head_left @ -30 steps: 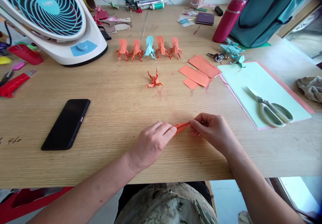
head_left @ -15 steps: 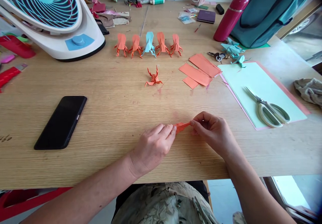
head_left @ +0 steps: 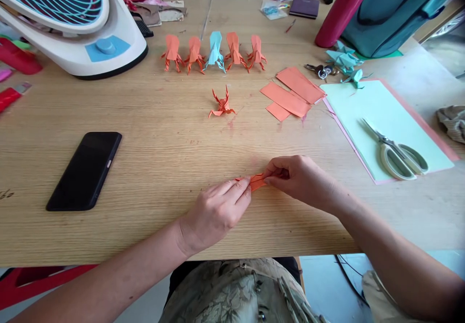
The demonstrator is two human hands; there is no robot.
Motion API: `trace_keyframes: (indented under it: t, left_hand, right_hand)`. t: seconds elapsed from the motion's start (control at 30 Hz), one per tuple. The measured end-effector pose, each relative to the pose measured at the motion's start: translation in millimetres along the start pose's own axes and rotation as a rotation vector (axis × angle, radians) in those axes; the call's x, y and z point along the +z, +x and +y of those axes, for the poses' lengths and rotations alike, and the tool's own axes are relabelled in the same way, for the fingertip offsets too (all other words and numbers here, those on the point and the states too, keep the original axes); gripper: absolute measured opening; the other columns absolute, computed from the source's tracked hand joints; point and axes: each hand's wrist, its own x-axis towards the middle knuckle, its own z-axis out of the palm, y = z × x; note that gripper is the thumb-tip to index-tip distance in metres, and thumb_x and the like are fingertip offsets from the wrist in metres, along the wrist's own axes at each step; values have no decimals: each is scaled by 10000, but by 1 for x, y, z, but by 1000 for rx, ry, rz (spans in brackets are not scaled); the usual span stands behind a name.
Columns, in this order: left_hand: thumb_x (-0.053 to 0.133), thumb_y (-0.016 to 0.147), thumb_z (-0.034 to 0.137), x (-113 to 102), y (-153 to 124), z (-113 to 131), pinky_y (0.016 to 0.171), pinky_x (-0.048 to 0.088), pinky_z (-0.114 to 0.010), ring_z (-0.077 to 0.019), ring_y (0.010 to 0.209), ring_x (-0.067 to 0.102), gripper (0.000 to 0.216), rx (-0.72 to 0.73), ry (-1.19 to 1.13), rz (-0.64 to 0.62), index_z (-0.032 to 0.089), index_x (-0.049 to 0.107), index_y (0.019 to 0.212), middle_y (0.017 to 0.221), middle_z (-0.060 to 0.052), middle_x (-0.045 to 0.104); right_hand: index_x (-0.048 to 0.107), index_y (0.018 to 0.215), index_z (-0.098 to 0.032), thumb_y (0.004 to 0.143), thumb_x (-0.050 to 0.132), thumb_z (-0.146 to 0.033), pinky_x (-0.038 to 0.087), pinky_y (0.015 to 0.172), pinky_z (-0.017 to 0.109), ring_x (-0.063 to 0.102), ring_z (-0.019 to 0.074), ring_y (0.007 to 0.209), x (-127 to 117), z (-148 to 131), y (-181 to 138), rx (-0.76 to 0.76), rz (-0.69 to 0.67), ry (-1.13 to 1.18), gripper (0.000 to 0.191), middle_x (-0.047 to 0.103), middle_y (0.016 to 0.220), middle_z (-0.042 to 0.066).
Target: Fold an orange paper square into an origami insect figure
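A narrow folded piece of orange paper (head_left: 257, 182) lies low over the front of the desk, between my two hands. My left hand (head_left: 225, 207) presses its fingers on the paper's left part and covers some of it. Thumb and fingertips of my right hand (head_left: 290, 177) pinch the right end. Beyond them stands a small orange origami figure (head_left: 222, 106) with thin pointed limbs. Farther back is a row of several folded paper figures, orange ones (head_left: 236, 51) around a light blue one (head_left: 215, 52).
Orange paper strips (head_left: 286, 99) lie right of centre. Scissors (head_left: 397, 156) rest on pale green paper (head_left: 348, 107) at the right. A black phone (head_left: 85, 170) is at the left, below a white fan (head_left: 119, 37). A red bottle (head_left: 345, 10) and teal bag (head_left: 385, 18) stand behind.
My right hand has moved left, closer to my left hand, and its grip on the folded orange paper has shifted. The view has tilted slightly downward. The other things stay put.
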Motion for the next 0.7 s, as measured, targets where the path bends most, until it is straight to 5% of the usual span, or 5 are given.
trace_keyframes:
  t: [0.2,0.3,0.7]
  left_hand:
    - [462,986,32,-1,-3,-1,913,599,-293,-190,1023,727,274,16,-19,2,82,662,1166,1163,-113,746]
    - [468,983,32,0,-3,-2,880,609,-301,-193,1006,731,268,17,-24,9,80,661,1164,1143,-105,753]
    - [450,998,55,-5,2,-8,839,593,-303,-182,961,719,279,67,-17,-27,100,689,1134,1099,-81,764]
  right_hand:
    - [802,940,-265,811,632,-297,454,561,283,625,174,664,-18,20,17,-15,-269,200,216,759,799,0]
    - [813,922,-270,774,649,-301,428,517,260,583,150,599,-24,25,23,23,-333,238,222,717,688,-18]
    - [726,697,-248,757,708,-240,410,527,267,578,135,546,-10,4,19,24,-155,-25,64,697,649,-22]
